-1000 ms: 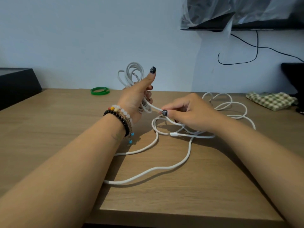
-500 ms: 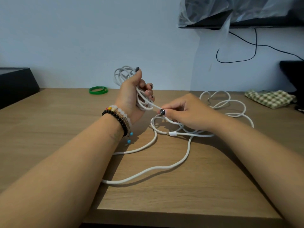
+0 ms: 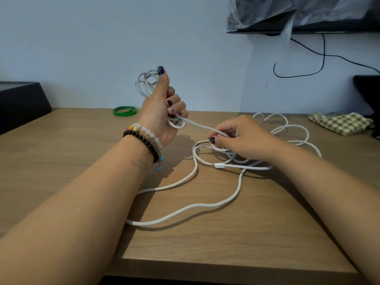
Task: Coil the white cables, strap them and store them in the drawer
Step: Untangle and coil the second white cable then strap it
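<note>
We held our left hand [image 3: 162, 114] raised, fingers curled round a coil of thin white cable [image 3: 146, 84]. Our right hand [image 3: 242, 138] pinched the taut strand between them, above the loose loops sprawled on the wooden table [image 3: 226, 243].

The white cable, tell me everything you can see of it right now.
The white cable is thin, round and matte. Part is wound into loops gripped in the raised left hand. A taut strand runs to the right hand, which pinches it. The rest lies in loose tangled loops on the wooden table, one white connector showing.
</note>
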A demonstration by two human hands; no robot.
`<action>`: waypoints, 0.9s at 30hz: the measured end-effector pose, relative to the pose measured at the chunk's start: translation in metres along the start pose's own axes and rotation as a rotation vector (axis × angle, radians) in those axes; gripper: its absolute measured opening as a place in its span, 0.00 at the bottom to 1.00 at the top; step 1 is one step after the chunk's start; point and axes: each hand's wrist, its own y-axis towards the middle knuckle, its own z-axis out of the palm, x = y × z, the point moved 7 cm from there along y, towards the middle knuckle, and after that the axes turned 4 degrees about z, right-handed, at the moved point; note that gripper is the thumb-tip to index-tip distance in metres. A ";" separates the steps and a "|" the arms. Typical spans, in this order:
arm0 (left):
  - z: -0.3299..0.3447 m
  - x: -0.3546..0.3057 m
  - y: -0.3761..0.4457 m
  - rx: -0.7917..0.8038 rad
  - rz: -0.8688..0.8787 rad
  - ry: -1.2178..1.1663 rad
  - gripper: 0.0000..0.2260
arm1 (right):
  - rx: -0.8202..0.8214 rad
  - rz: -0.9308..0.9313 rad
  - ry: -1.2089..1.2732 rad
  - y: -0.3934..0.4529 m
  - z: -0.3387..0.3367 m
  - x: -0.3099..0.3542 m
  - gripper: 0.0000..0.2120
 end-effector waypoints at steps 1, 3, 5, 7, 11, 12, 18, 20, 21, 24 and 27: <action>0.001 0.000 -0.001 0.022 -0.009 0.045 0.19 | -0.030 0.005 0.007 0.001 -0.003 -0.003 0.06; 0.005 0.001 -0.004 0.085 -0.002 0.201 0.17 | -0.119 0.010 -0.003 0.003 -0.010 -0.009 0.05; 0.009 0.005 -0.008 0.147 0.023 0.423 0.15 | -0.248 0.015 -0.030 0.003 -0.022 -0.015 0.04; 0.011 0.009 -0.010 0.154 0.064 0.698 0.15 | -0.350 0.006 -0.062 0.003 -0.033 -0.017 0.04; 0.016 0.012 -0.014 0.162 0.170 1.177 0.11 | -0.453 0.017 -0.285 0.003 -0.046 -0.020 0.18; 0.016 0.014 -0.014 0.172 0.175 1.227 0.09 | -0.485 0.028 -0.313 0.003 -0.049 -0.023 0.19; 0.006 0.016 -0.011 0.138 0.138 1.456 0.07 | -0.821 0.101 -0.142 -0.021 -0.086 -0.034 0.05; 0.004 0.016 -0.012 0.132 0.117 1.438 0.05 | -0.666 0.199 -0.140 -0.016 -0.074 -0.045 0.07; 0.003 0.016 -0.014 0.127 0.109 1.440 0.05 | -0.577 0.224 -0.126 -0.014 -0.064 -0.047 0.10; -0.002 0.018 -0.015 0.112 0.063 1.498 0.04 | -0.386 0.216 -0.081 -0.013 -0.040 -0.039 0.20; -0.006 0.024 -0.014 0.150 -0.016 1.538 0.05 | -0.186 0.182 -0.143 -0.011 -0.016 -0.027 0.28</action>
